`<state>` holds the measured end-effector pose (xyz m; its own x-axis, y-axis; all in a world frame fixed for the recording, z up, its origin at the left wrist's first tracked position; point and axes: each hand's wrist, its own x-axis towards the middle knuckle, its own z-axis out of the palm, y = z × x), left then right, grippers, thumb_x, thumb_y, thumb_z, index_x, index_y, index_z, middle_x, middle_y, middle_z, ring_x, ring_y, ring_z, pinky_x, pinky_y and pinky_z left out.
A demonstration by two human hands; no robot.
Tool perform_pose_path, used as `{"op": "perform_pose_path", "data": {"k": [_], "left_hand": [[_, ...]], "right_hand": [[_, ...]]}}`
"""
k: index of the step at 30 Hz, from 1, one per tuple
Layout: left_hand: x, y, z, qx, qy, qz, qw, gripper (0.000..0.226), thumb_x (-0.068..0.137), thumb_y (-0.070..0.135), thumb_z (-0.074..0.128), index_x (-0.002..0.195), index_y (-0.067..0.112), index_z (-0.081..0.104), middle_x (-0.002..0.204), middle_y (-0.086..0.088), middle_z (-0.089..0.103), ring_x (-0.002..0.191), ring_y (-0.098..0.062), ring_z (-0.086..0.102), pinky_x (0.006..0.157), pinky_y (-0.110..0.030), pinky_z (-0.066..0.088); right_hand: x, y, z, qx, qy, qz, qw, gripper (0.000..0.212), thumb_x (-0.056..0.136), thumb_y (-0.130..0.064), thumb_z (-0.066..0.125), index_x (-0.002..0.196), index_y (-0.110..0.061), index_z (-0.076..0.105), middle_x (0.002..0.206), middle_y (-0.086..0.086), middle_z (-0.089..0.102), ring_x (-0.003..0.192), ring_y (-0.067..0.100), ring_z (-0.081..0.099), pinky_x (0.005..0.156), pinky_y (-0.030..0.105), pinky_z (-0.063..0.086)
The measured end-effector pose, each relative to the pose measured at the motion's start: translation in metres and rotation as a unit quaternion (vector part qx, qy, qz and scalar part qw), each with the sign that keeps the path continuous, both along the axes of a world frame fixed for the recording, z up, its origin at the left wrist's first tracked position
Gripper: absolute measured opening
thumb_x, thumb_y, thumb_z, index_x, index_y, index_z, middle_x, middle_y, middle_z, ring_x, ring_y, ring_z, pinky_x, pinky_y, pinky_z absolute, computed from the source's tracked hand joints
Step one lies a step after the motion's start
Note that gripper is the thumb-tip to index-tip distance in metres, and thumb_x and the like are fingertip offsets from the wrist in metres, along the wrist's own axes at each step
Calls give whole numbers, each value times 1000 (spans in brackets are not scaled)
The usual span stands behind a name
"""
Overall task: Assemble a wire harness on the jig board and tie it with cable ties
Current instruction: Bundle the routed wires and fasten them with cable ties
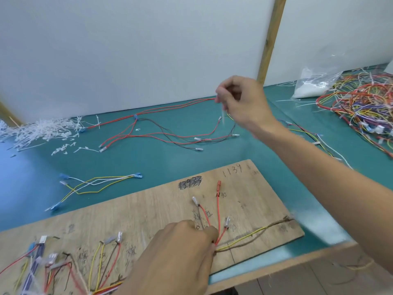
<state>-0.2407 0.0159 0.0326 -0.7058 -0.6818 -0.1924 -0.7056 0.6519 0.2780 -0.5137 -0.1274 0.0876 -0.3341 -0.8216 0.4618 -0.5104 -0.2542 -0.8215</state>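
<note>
A wooden jig board (148, 211) lies on the green table at the front, with a harness of red, yellow and brown wires (219, 218) laid along its marks. My left hand (180, 252) pinches the bundle where the red branches fan out near the board's middle. My right hand (242, 103) is raised above the far part of the table. It pinches a thin white cable tie (223, 116) that hangs down from its fingers. More terminal-ended wires (63, 258) spread over the board's left end.
Loose red and black wires (170, 135) lie behind the board, a yellow and white set (95, 184) at left. Cut tie ends (42, 130) pile at the far left. A tangled heap of harnesses (365, 105) and a plastic bag of ties (314, 84) sit at the right.
</note>
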Motion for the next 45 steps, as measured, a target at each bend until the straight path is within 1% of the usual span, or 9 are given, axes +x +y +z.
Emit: {"op": "perform_pose_path", "data": {"k": [5,9,16,20,28,32,36,39,45], "left_hand": [[8,17,7,-39,120,-24,992,22,99,48,39,112,36,53,92,11,61,91,-17,60,81,-40,51],[12,30,7,-73,175,9,982,27,99,46,45,110,30,65,101,12,70,90,-14,65,79,-39,53],[24,47,16,-68,343,142,926,28,87,51,57,75,26,64,68,11,64,67,-10,61,64,-33,50],[25,50,9,-55,327,108,937,16,97,43,64,90,29,65,73,13,63,69,-9,59,64,-29,45],[20,58,-1,-32,373,150,915,25,100,28,64,76,27,72,63,9,66,61,-11,55,56,-19,38],[19,56,-5,-44,342,145,928,21,98,33,66,81,29,76,68,11,65,73,-9,55,65,-24,39],[28,50,-18,-148,201,102,963,19,96,39,67,105,27,79,103,12,74,105,-16,59,93,-38,49],[28,48,-21,-160,141,100,972,21,98,39,63,108,28,78,109,13,73,109,-17,61,90,-41,53],[24,45,-18,-219,78,74,970,29,102,41,56,108,26,79,102,9,72,97,-21,64,81,-40,54]], "right_hand": [[74,102,-3,26,-158,145,976,11,106,-5,59,99,2,65,77,5,75,58,17,61,56,30,56],[96,156,-22,48,-222,132,965,11,107,-9,58,101,0,62,79,11,76,56,21,58,56,30,51],[117,202,-35,29,-244,90,965,11,108,-18,59,100,-11,63,83,10,79,60,18,57,56,24,48],[126,209,-35,27,-240,97,966,12,108,-18,59,102,-8,62,83,10,79,62,17,59,58,24,50],[133,224,-52,28,-242,123,962,18,103,-19,68,113,-4,70,87,21,75,70,12,69,66,23,54],[126,229,-69,37,-206,121,970,8,98,-14,74,102,-8,77,90,8,79,73,16,70,73,31,59],[119,221,-82,26,-205,16,978,6,97,-21,77,98,-16,79,88,5,78,72,14,67,72,36,59],[118,214,-93,30,-153,-13,988,5,98,-22,76,95,-19,79,85,1,77,72,14,68,72,41,59],[122,209,-105,27,-95,-42,994,1,94,-24,79,94,-24,79,81,-9,77,71,9,69,70,24,54]]}}
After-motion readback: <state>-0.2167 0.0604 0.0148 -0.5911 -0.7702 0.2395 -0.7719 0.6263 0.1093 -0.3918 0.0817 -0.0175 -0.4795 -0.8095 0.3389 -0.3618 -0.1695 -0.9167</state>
